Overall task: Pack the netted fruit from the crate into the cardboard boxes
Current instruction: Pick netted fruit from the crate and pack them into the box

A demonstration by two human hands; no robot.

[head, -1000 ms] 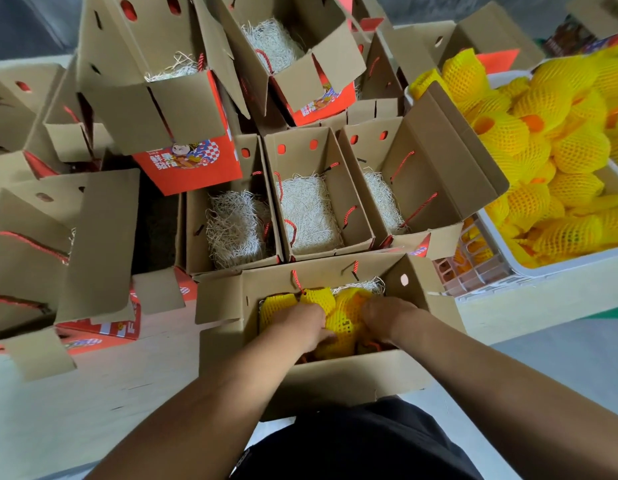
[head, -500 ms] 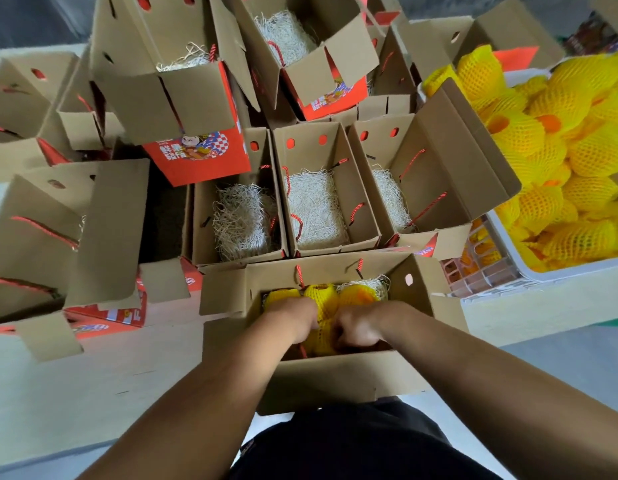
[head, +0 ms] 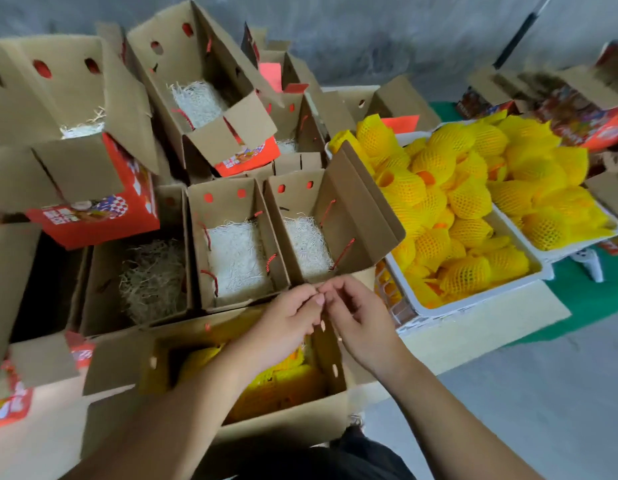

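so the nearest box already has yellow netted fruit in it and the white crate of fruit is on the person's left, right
Not quite. The white crate heaped with netted fruit sits on the person's right, not the left, as the head view shows. The rest holds: the nearest box already has yellow netted fruit in it.

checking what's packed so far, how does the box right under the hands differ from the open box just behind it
The near box holds yellow netted fruit; the box behind it holds only white shredded paper, no fruit. The near box sits under both hands; the one behind has nothing over it. Both are plain brown cardboard, open at the top.
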